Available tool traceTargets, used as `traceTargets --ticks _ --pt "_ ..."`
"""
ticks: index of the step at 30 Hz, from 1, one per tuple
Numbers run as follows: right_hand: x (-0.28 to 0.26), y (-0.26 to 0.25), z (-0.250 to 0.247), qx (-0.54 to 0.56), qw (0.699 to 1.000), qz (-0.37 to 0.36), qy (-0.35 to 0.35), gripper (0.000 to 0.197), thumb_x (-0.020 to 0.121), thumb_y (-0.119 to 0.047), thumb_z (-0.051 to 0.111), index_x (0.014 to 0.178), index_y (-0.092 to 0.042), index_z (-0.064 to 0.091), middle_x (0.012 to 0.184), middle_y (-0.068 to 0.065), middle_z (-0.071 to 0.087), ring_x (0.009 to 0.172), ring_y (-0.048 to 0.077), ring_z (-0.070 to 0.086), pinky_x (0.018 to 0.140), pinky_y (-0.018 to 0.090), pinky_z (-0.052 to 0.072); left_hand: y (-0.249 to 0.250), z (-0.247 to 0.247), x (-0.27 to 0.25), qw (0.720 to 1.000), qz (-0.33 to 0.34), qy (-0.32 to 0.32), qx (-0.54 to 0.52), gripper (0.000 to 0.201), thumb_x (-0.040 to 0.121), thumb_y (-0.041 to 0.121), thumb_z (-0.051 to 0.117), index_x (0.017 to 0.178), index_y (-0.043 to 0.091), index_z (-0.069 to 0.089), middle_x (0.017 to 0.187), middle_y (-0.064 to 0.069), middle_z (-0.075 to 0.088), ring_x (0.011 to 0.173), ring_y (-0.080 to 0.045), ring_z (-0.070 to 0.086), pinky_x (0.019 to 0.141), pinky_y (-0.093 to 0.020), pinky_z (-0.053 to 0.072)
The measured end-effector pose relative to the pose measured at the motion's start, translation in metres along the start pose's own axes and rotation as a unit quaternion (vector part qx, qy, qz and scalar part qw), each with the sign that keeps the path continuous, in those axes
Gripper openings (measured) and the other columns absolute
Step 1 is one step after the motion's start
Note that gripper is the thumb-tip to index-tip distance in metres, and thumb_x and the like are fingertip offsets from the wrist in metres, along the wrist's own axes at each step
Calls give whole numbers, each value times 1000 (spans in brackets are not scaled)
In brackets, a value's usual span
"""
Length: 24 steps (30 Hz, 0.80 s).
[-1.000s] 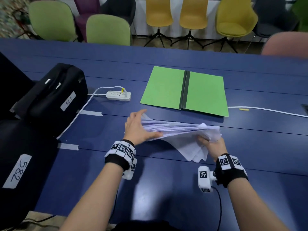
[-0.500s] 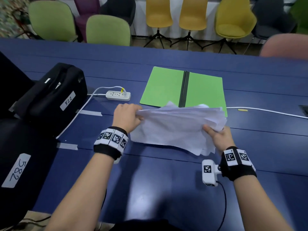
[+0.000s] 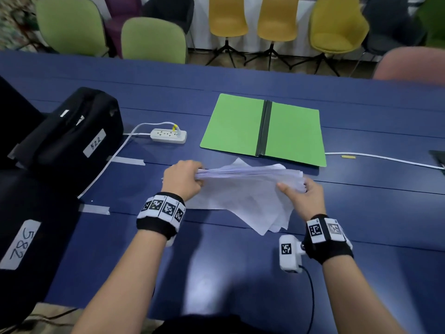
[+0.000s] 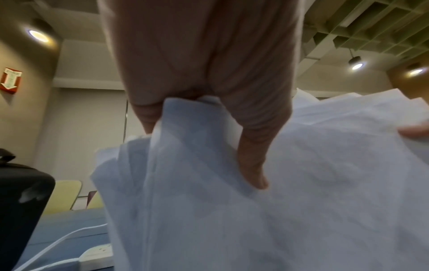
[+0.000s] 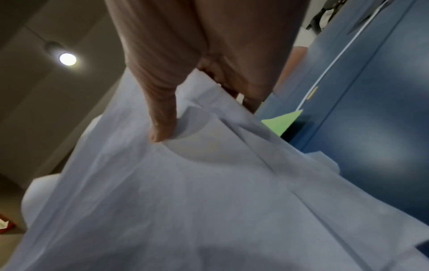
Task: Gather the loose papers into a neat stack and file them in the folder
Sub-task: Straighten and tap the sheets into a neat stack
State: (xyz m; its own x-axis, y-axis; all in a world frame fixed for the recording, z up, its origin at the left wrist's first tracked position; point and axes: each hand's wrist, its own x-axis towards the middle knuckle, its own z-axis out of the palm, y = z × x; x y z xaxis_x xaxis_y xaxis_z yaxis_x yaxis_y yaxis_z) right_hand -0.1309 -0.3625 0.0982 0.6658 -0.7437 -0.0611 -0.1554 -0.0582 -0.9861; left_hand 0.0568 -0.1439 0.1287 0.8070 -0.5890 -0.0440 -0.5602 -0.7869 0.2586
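Note:
A loose bundle of white papers (image 3: 243, 189) hangs between both hands, its sheets fanned and uneven, the lower corners touching the blue table (image 3: 240, 261). My left hand (image 3: 184, 180) grips the bundle's left end, thumb in front of the sheets (image 4: 301, 183). My right hand (image 3: 301, 194) pinches the right end, thumb on the near face of the papers (image 5: 185, 183). The green folder (image 3: 262, 128) lies open and flat just beyond the papers, black spine in the middle. A corner of the folder (image 5: 282, 121) shows in the right wrist view.
A white power strip (image 3: 168, 135) with its cord lies left of the folder. Two black cases (image 3: 69, 133) with numbered labels stand at the left. A white cable (image 3: 385, 159) runs along the table at the right. Chairs (image 3: 154, 39) line the far edge.
The bundle was tilted up to face me half a second ago; now it is lower and flatter, nearer the table. My left hand went from open against the papers' edge to gripping it.

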Motion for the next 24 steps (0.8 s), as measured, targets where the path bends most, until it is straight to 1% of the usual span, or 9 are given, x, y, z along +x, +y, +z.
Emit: traceTargets --ticks 3,4,6,8,11,17,21,22,24 --pt "6 -14 1 9 1000 -20 -20 26 73 -14 79 91 -31 72 87 -13 74 83 8 67 81 28 55 -1 2 4 1000 4 -3 -3 16 76 24 66 92 22 68 90 -2 70 91 -31 63 73 -35 49" --pt "8 -17 3 0 999 -28 -20 27 72 -17 79 93 -34 72 90 -16 73 89 8 66 88 33 53 -1 3 4 1000 7 -3 1 14 79 25 66 93 22 68 91 -2 70 92 -31 63 73 -35 49" --pt "12 -21 6 -10 999 -37 -13 24 73 -21 79 88 -39 73 87 -25 71 93 -3 60 97 37 48 1 3 6 1000 11 -4 8 14 82 28 65 95 22 69 93 -3 70 95 -32 63 75 -36 49" --pt "15 -27 10 -6 999 -40 -4 17 73 -23 78 80 -38 73 80 -26 70 91 -2 58 93 35 48 3 2 10 1000 15 -13 20 17 83 32 66 97 24 69 96 -3 70 96 -31 63 77 -36 49" --pt "16 -34 13 -1 999 -41 9 9 72 -24 79 73 -29 72 80 -14 69 85 9 58 83 33 49 6 -1 14 999 27 -22 39 16 83 32 65 96 24 69 98 -3 70 96 -32 63 77 -36 48" --pt "14 -45 12 -58 995 -73 -46 15 73 -21 78 77 -16 64 76 -4 65 76 9 59 77 23 48 11 -1 15 996 48 -26 68 10 86 23 61 93 19 67 98 -8 68 97 -34 62 71 -33 42" --pt "12 -46 13 -84 991 -81 -67 8 78 -18 74 85 -22 72 84 -8 70 81 6 62 85 23 48 12 1 15 995 68 -25 75 15 87 18 56 97 19 67 102 -5 66 99 -33 61 71 -33 42" --pt "11 -46 12 -74 992 -79 -68 9 78 -15 73 81 -22 71 83 -8 70 80 5 61 84 22 48 12 1 15 994 69 -25 76 15 87 17 55 97 19 67 101 -5 66 98 -33 61 70 -33 41" --pt "12 -45 11 -50 994 -78 -60 17 78 -7 72 72 -23 67 77 -6 66 72 3 56 72 15 46 11 1 15 994 71 -22 76 14 86 17 55 96 18 66 100 -5 65 98 -33 61 69 -32 40"
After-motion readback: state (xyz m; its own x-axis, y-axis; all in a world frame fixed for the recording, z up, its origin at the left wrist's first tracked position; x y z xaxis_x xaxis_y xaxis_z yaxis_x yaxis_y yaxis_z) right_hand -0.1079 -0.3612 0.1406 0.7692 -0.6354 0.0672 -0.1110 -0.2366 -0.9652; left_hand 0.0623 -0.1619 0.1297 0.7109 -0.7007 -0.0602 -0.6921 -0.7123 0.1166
